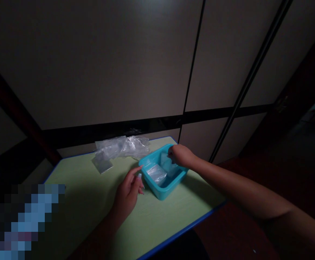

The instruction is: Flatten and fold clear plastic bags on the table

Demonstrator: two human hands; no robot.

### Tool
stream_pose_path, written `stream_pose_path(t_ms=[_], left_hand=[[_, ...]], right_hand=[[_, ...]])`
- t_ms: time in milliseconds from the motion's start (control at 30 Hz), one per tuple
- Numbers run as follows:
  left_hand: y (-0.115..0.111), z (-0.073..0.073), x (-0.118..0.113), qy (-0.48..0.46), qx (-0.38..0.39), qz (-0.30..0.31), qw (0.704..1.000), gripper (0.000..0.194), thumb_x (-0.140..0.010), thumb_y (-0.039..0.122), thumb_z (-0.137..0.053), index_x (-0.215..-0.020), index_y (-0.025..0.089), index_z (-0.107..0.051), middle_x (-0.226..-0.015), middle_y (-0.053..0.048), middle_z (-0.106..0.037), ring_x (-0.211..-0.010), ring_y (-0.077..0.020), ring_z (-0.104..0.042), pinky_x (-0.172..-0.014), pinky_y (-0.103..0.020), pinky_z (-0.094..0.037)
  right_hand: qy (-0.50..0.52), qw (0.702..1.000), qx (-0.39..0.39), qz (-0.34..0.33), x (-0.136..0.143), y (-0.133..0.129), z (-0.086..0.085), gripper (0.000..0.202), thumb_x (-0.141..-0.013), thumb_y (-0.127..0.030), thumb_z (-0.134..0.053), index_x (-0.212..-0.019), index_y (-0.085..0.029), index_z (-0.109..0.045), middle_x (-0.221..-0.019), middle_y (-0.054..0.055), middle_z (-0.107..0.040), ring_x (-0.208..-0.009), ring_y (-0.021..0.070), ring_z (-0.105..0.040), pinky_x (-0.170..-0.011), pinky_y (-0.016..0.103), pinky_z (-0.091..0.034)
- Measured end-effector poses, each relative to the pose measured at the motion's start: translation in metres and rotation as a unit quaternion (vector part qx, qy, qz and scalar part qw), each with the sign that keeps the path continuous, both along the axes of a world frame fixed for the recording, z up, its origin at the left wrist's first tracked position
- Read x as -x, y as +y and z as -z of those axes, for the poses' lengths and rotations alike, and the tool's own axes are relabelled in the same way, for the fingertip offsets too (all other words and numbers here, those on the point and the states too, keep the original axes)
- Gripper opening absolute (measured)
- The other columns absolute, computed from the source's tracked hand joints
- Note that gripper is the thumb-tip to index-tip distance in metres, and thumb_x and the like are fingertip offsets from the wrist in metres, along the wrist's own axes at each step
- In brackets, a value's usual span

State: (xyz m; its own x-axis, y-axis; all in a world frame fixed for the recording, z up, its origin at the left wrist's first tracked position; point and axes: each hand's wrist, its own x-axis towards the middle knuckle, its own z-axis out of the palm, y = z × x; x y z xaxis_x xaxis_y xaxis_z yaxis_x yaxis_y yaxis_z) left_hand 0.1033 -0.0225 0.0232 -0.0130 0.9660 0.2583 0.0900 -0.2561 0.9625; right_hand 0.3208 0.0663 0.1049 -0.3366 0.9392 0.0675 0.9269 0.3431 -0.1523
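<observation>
A turquoise plastic basket [161, 194] stands on the table, tilted across my view. A folded clear plastic bag [157, 174] lies in its left part. My right hand [181, 156] reaches over the far right rim with its fingers closed, pinching another clear plastic bag [166, 161] that hangs inside the basket. My left hand [127, 189] is at the basket's left side, fingers apart. Its index fingertip is at the rim; whether it touches I cannot tell. A loose pile of clear plastic bags [122, 147] lies beyond my left hand.
The pale green table [146, 224] has a blue edge. Close behind it rise large cabinet panels [114, 65] with a dark strip. A blurred-out patch [30, 220] covers the lower left. Dark reddish floor [228, 234] shows at the right.
</observation>
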Motion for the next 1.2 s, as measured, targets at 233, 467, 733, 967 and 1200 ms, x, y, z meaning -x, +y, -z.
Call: stream_pose_path(t_ms=[233,467,733,967,1200], left_hand=[[0.000,0.006,-0.003,0.010,-0.014,0.034,0.999,0.042,-0.088,0.043,-0.044,-0.120,0.017,-0.048,-0.064,0.004,-0.055,-0.052,-0.0107,-0.054,-0.052,-0.024,-0.045],[-0.001,0.004,-0.004,0.020,-0.013,0.033,0.999,0.041,-0.089,0.042,-0.043,-0.121,0.016,-0.046,-0.063,0.004,-0.056,-0.053,-0.0110,-0.055,-0.052,-0.024,-0.046],[-0.002,0.005,-0.003,0.034,-0.012,0.035,0.999,0.042,-0.090,0.042,-0.042,-0.122,0.016,-0.044,-0.062,0.005,-0.055,-0.053,-0.0113,-0.054,-0.053,-0.024,-0.045],[-0.002,0.006,-0.004,0.022,-0.021,0.048,0.998,0.042,-0.091,0.042,-0.039,-0.123,0.016,-0.044,-0.063,0.005,-0.054,-0.053,-0.0106,-0.053,-0.054,-0.024,-0.045],[-0.006,0.007,-0.007,0.000,-0.017,0.055,0.998,0.042,-0.091,0.043,-0.039,-0.123,0.017,-0.046,-0.064,0.004,-0.055,-0.053,-0.0103,-0.054,-0.054,-0.023,-0.046]], right_hand=[[0.013,0.998,0.067,0.014,-0.002,0.004,-0.004,0.019,-0.083,-0.022,-0.053,-0.082,-0.015,-0.071,-0.072,0.007,-0.072,-0.071,0.0160,-0.067,-0.062,0.019,-0.043],[-0.114,0.993,-0.017,0.030,0.002,0.004,0.010,0.026,-0.086,-0.025,-0.048,-0.091,-0.011,-0.068,-0.097,0.016,-0.069,-0.091,0.0243,-0.065,-0.075,0.027,-0.047],[-0.165,0.984,-0.056,0.036,0.010,-0.005,0.007,0.036,-0.089,-0.014,-0.036,-0.123,-0.010,-0.048,-0.093,0.018,-0.068,-0.088,0.0270,-0.066,-0.069,0.034,-0.050],[-0.189,0.978,-0.079,-0.027,0.005,-0.002,-0.011,0.032,-0.081,-0.025,-0.057,-0.111,-0.016,-0.057,-0.097,0.013,-0.068,-0.089,0.0259,-0.064,-0.068,0.030,-0.048],[-0.245,0.949,0.019,-0.197,0.006,0.009,-0.015,0.023,-0.081,-0.013,-0.055,-0.099,-0.019,-0.068,-0.101,0.008,-0.068,-0.094,0.0226,-0.062,-0.072,0.025,-0.044]])
